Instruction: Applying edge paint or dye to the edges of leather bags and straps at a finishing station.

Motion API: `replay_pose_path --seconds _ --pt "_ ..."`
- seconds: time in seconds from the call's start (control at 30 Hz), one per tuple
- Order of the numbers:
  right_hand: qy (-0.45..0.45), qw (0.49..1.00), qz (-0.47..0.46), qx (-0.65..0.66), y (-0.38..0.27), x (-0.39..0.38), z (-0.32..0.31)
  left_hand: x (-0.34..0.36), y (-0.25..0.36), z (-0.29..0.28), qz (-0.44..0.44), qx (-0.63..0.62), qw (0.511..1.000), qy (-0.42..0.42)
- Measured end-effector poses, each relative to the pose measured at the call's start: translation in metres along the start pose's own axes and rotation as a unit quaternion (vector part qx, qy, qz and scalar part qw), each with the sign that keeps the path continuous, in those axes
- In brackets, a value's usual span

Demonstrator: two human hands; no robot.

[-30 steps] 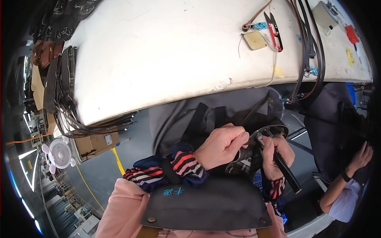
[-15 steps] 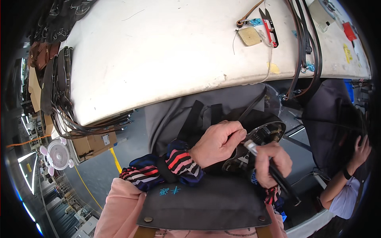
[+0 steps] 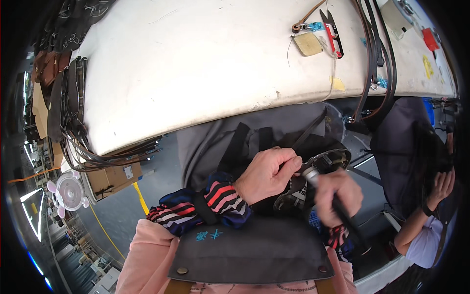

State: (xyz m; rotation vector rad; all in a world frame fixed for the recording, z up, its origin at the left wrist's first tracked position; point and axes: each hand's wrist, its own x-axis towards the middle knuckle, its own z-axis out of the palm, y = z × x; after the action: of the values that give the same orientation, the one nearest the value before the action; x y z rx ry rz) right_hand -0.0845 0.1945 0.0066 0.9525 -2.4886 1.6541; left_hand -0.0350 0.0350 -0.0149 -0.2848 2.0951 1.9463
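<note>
1 L hand (image 3: 268, 176) fingers clenched on 1 grey bag (image 3: 293, 191) edge, 1 R hand (image 3: 339, 191) gripping 1 black-handled tool (image 3: 338, 210)

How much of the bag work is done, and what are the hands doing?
Still in the middle, it seems. The left hand pinches the edge of the grey bag by its zip opening. The right hand holds a black-handled tool with its tip at that spot. Straps and scissors lie on the white table, maybe waiting.
</note>
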Motion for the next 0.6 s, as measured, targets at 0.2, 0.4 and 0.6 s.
replay_pose_path --seconds 0.2,0.4,0.6 --pt "0.018 0.988 0.145 -0.047 0.013 -0.005 -0.005 0.000 0.002 0.003 -0.005 -0.024 1.000 0.006" --pt "-0.006 1.000 0.000 -0.012 0.005 -0.006 0.008 0.001 0.002 -0.002 -0.017 0.036 0.999 0.015" --pt "0.007 1.000 -0.004 -0.004 -0.006 -0.003 0.004 -0.001 0.004 0.000 0.006 -0.009 1.000 0.017"
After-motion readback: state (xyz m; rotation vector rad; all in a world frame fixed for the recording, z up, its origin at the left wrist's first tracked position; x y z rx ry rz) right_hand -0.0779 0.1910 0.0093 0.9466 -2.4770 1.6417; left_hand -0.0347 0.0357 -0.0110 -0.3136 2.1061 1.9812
